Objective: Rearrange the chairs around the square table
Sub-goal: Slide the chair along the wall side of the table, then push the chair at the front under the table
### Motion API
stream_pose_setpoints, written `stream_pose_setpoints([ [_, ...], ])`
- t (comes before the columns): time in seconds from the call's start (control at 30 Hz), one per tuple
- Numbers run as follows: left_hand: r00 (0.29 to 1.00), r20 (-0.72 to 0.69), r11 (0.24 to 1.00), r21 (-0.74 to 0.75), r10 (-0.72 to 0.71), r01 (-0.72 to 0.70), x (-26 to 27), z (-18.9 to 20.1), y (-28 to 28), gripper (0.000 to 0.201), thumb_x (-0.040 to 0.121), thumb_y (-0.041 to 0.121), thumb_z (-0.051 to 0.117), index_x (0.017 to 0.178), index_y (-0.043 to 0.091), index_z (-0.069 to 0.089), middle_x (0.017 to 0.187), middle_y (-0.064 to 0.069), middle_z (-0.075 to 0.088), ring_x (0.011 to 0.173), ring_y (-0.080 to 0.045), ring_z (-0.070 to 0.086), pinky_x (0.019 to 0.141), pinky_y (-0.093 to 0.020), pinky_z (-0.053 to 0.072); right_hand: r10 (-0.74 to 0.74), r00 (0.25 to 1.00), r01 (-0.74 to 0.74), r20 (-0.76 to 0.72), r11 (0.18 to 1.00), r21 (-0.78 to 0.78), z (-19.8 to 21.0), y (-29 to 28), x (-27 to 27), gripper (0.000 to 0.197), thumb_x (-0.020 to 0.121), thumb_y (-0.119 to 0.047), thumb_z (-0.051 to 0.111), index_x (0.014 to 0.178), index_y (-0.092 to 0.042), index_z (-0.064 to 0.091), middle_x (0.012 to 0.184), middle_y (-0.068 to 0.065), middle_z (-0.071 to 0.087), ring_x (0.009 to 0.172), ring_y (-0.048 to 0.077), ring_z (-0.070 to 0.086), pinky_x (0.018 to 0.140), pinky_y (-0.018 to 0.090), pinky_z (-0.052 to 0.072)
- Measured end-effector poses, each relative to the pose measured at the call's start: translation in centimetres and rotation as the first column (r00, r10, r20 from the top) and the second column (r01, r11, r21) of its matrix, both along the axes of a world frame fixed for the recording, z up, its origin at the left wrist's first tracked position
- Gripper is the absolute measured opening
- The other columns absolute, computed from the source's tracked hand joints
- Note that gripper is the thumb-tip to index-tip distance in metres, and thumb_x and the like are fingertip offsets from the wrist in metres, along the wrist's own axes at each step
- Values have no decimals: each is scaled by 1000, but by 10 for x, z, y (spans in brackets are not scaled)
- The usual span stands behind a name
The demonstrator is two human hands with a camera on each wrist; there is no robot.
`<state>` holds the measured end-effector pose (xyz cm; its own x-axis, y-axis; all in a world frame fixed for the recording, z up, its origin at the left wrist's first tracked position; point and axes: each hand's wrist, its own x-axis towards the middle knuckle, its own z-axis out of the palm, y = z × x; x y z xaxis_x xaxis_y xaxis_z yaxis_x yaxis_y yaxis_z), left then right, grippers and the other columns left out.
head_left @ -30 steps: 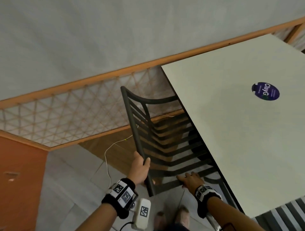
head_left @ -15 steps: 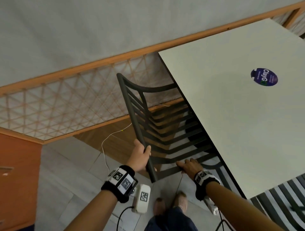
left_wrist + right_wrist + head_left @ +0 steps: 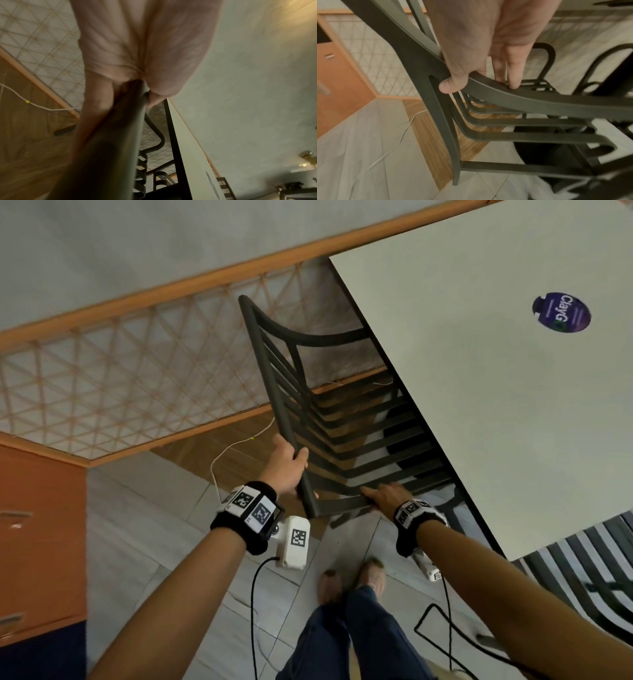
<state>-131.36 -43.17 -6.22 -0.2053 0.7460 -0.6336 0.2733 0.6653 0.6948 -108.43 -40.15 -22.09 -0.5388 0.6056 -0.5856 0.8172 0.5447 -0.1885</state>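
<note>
A: Item one, far left: orange cabinet [image 3: 37, 529] by the wall, with the lattice screen [image 3: 130, 378] along the back. Neither is part of the step.

B: Item two?

A: White cord [image 3: 236, 446] trailing across the floor [image 3: 144, 559], just left of the chair. A judgement: a chair leg could snag it, so lift the legs over it instead of dragging.

B: Item three, the left hand [image 3: 286, 465].

A: Its fingers [image 3: 96, 102] are wrapped round the chair's upright side post. A full grip, good for steering.

B: Item four, the chair [image 3: 329, 419] itself.

A: Dark, slatted, tipped, its seat reaching under the counter [image 3: 496, 412] edge. Only its left half shows; the rest is hidden below the top.

B: Item five, the right hand [image 3: 385, 496].

A: Thumb hooked under the curved top rail, fingers [image 3: 513, 75] lying straight over it. The hold is lighter than the left one.

B: How should the step be done?

A: Judging from the pose, the chair is being set at this side. Keep both hands level so it does not twist, keep the back clear of the counter's dark edge, and set all legs down square to that side.

B: Far right?

A: A second striped chair [image 3: 582, 570], near the counter's corner, untouched.
</note>
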Motion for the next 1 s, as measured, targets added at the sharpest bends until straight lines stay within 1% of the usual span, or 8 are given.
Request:
stream_pose_setpoints([
  [0.17,991,121,998,-38,53,-49,9,1,-12,25,99,18,42,119,22,27,103,-10,51,99,-36,63,79,-60,57,-54,998,54,-14,998,17,3,-17,11,50,94,-30,48,139,-36,26,120,15,53,113,40,49,100,53,38],
  [0.27,986,151,997,-41,75,-69,14,0,-15,24,98,19,43,115,24,27,101,-9,51,102,-39,64,79,-64,55,-34,999,34,-14,999,2,5,-15,17,46,94,-30,47,135,-37,27,117,15,54,109,38,51,95,52,43],
  [0.47,974,199,993,31,108,-116,11,-3,-27,32,97,26,47,124,27,31,116,-10,54,94,-31,67,61,-46,62,-154,987,154,-35,988,-7,16,-29,12,49,95,-18,46,138,-32,29,128,16,48,115,41,45,89,51,48],
  [0.53,941,271,973,50,203,-225,14,-8,-39,35,95,28,52,128,27,39,120,-10,57,95,-37,69,66,-45,63,-223,968,224,-117,975,-5,26,-40,16,54,91,-10,46,136,-33,29,128,13,48,114,39,48,84,49,51],
  [0.6,905,282,935,64,319,-349,24,-17,-60,34,93,31,55,124,18,48,117,-13,64,90,-32,71,74,-42,61,-287,936,292,-203,956,-7,37,-52,27,56,88,-6,48,134,-32,30,123,11,52,102,31,56,78,41,54],
  [0.7,866,272,891,59,419,-450,53,-26,-99,24,92,24,58,113,13,57,103,-6,66,104,-24,64,93,-40,52,-356,882,369,-308,929,-19,56,-73,55,41,91,-6,46,129,-23,41,123,11,57,101,29,61,84,40,55],
  [0.87,851,359,922,-89,383,-377,118,-37,-160,52,90,2,53,139,9,37,95,-12,58,94,-27,57,86,-39,50,-483,772,515,-413,856,-39,80,-107,123,26,90,-6,46,110,-19,58,110,8,65,93,27,63,83,42,53],
  [1.0,877,353,946,-143,325,-293,170,-52,-182,50,91,-2,48,139,7,37,90,-13,58,85,-25,56,74,-32,49,-555,686,616,-470,787,-31,106,-137,186,19,89,-10,49,100,-20,62,90,2,66,74,22,61,71,38,54],
])
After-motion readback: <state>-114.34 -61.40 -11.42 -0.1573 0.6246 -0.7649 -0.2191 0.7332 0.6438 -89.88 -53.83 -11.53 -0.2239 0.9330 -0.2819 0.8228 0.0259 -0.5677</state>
